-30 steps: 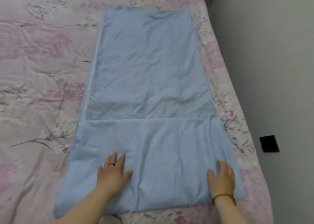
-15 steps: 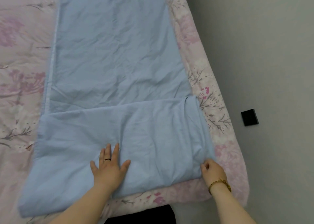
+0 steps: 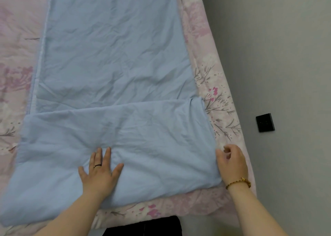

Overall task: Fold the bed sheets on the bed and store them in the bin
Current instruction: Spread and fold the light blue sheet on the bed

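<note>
While the left hand [image 3: 101, 171] stays flat on the blue sheet [image 3: 111, 60], the right hand [image 3: 232, 162] has slid off to its side edge.
Its fingers curl, but I cannot tell if they pinch cloth. The blue sheet lies on the bed [image 3: 215, 85], near end folded over, likely being tidied for another fold.

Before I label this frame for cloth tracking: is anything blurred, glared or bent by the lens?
Head view: the light is soft and even, with no glare and only faint shadows beside the left hand and right hand. Head view: the blue sheet shows crisp wrinkles mid-frame, but its near-left corner is smeared. Head view: the floral duvet edge seems to bow, likely wide-angle distortion.
</note>
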A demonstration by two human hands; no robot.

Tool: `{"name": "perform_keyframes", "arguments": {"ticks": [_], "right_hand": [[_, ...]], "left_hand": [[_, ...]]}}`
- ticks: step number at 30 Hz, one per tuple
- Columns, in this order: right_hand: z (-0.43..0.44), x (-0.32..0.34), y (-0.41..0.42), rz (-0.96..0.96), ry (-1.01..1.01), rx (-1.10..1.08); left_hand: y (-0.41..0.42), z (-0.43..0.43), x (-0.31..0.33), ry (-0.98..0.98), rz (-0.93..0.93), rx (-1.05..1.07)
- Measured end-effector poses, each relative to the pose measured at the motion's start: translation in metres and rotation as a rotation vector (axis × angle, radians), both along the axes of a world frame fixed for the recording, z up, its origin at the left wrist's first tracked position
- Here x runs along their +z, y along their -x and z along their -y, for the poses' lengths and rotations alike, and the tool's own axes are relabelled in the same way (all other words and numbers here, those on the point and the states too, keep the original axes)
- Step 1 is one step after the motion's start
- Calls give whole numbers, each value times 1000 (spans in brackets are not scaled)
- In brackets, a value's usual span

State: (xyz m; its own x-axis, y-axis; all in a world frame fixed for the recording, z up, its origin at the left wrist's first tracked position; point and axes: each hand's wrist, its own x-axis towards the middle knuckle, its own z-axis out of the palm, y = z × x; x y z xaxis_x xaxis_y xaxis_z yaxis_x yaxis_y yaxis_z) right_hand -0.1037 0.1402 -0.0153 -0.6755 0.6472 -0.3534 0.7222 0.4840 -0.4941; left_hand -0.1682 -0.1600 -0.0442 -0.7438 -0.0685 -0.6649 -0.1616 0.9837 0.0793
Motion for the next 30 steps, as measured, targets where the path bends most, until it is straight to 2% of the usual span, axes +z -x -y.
{"name": "perform_keyframes", "arguments": {"ticks": [2,5,7,9,12,14,17,21,24,27,30], "right_hand": [[0,2,37,-34,37,26],[1,-7,90,31,71,118],[-4,-17,115,103,9,200],[-12,-20,132,71,-81,226],[-24,-22,138,-98,-91,53],[-24,-27,138,-80,-44,-15],[-19,-28,146,14,31,-1],[-25,-19,174,-2,10,40],[-27,-21,180,-123,-17,-138],[-19,-30,165,-162,110,-308],[-13,-27,134,-190,302,-246]], "left_hand": [[1,-3,0,2,5,28],[3,-9,-1,5,-3,72],[3,-12,-3,12,-14,90],[4,-12,-5,20,-24,102],[4,-12,-8,34,-21,97],[5,-12,-9,42,-18,93],[4,-13,-9,50,-21,87],[3,-13,-11,73,-40,68],[3,-12,-14,65,-31,70],[2,-10,-15,50,-37,77],[1,-7,-14,39,-34,71]]}}
